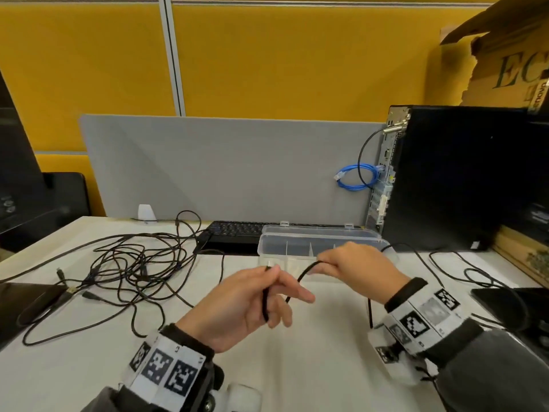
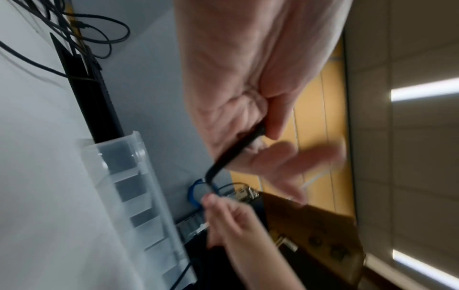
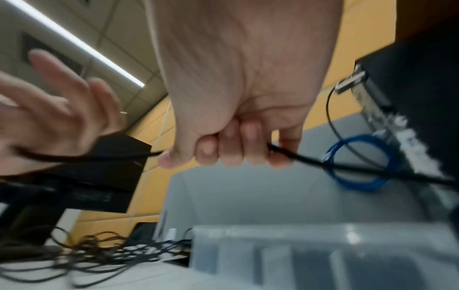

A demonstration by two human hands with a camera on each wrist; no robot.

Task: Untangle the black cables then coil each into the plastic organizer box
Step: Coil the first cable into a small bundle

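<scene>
A black cable point(image 1: 300, 276) arches between both hands above the white table, just in front of the clear plastic organizer box point(image 1: 320, 242). My left hand point(image 1: 261, 295) pinches one end of it between thumb and forefinger, the other fingers spread. My right hand point(image 1: 347, 263) grips the same cable point(image 3: 310, 161) in a curled fist; the cable runs on to the right and down onto the table. The left wrist view shows the cable point(image 2: 236, 151) bending from my left hand toward the right hand. A tangle of black cables point(image 1: 133, 263) lies on the table at the left. The box's compartments hold nothing.
A black keyboard point(image 1: 234, 233) lies behind the box against a grey divider. A black computer tower point(image 1: 463, 179) stands at the right with a blue cable coil point(image 1: 356, 178) at its back. Dark devices lie at the table's left and right edges.
</scene>
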